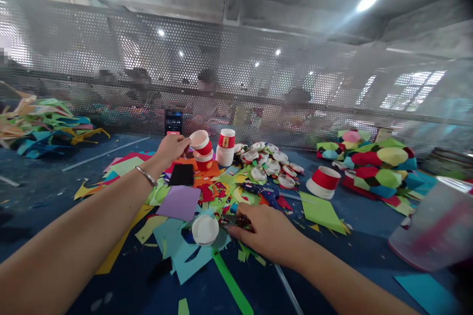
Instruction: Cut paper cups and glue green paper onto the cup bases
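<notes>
My left hand (173, 148), with a silver bangle on the wrist, reaches to the back centre of the table. Its fingers are closed at the rim of a red and white paper cup (201, 142), which tilts above another red and white cup (203, 161). Near the middle front, my right hand (264, 231) is closed round dark scissors (231, 221) whose blades point left. Just left of them lies a white round cup piece (205, 230) on light blue paper (181, 251). A purple sheet (180, 203) and a black piece (181, 175) lie between my hands.
Behind stand a cup stack (226, 147), a phone (173, 122) and a perforated screen (229, 74). Round lids (273, 166) are heaped right of centre, near another cup stack (323, 182). Colourful paper shapes (384, 167) and a large translucent container (434, 226) stand right; paper pieces (48, 125) pile left.
</notes>
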Tool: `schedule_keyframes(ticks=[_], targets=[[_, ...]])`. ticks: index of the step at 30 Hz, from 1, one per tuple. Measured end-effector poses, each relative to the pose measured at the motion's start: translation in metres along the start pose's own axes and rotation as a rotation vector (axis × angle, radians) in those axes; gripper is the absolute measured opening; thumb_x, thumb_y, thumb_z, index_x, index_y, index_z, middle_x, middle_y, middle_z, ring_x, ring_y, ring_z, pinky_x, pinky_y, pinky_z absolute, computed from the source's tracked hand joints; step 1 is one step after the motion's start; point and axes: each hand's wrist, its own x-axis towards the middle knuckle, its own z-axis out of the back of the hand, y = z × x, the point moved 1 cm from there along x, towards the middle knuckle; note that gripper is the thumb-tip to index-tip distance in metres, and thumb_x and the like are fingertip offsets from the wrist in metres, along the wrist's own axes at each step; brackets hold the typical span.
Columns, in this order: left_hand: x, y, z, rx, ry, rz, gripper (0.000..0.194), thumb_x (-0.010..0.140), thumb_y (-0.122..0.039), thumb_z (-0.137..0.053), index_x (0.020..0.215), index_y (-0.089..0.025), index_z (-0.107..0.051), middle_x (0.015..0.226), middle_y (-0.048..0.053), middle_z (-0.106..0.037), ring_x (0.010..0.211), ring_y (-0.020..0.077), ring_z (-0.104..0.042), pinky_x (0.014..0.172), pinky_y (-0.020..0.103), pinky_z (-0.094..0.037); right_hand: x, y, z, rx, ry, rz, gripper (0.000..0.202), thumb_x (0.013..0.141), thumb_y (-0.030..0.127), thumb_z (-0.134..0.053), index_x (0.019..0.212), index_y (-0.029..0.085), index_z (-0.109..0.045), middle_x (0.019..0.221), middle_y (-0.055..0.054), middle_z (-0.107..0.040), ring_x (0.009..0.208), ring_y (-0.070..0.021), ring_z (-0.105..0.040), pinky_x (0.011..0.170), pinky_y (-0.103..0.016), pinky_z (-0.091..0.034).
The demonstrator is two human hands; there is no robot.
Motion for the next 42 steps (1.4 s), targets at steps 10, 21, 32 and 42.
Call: schedule_keyframes(ticks=[10,21,32,42], targets=[[-0.004,0.002,-0.002,-0.089,0.135,0.046,0.033,0.093,-0.034,-0.059,0.121,-0.016,-0.057,0.121,0.009,-0.061,0.101,0.0231,-0.063,0.085,0.043,-0.055,-0.002,0.001,0.000,0.001,-0.011,-0.008,0.028,0.087,0.050,-0.057,0.085,0.021,-0.060,0.075,-0.002,-0.066,0.065,-0.0177,-0.057,0.050,-0.027,-0.022],[-0.005,0.008,-0.025,-0.073,0.115,0.024,0.031,0.094,-0.035,-0.058,0.117,-0.015,-0.059,0.114,0.008,-0.063,0.094,0.0210,-0.064,0.080,0.040,-0.056,-0.002,0.003,0.003,-0.020,-0.051,0.014,0.036,0.089,0.055,-0.054,0.082,0.020,-0.059,0.070,-0.002,-0.063,0.061,-0.0160,-0.053,0.049,-0.027,-0.019],[-0.017,-0.007,-0.028,0.142,-0.211,-0.517,0.048,0.074,-0.047,-0.073,0.116,-0.026,-0.062,0.113,0.006,-0.058,0.101,0.0241,-0.061,0.091,0.037,-0.050,-0.003,0.002,0.002,-0.015,-0.100,0.023,0.036,0.087,0.055,-0.057,0.078,0.020,-0.056,0.065,0.000,-0.059,0.055,-0.0120,-0.043,0.049,-0.027,-0.016],[-0.026,0.006,-0.033,0.385,-0.175,-0.725,0.044,0.085,-0.046,-0.062,0.125,-0.027,-0.060,0.132,0.010,-0.055,0.122,0.0336,-0.048,0.106,0.050,-0.036,-0.004,0.003,0.003,-0.014,-0.127,0.044,0.037,0.088,0.056,-0.055,0.079,0.020,-0.055,0.064,-0.001,-0.059,0.056,-0.0133,-0.047,0.048,-0.028,-0.016]])
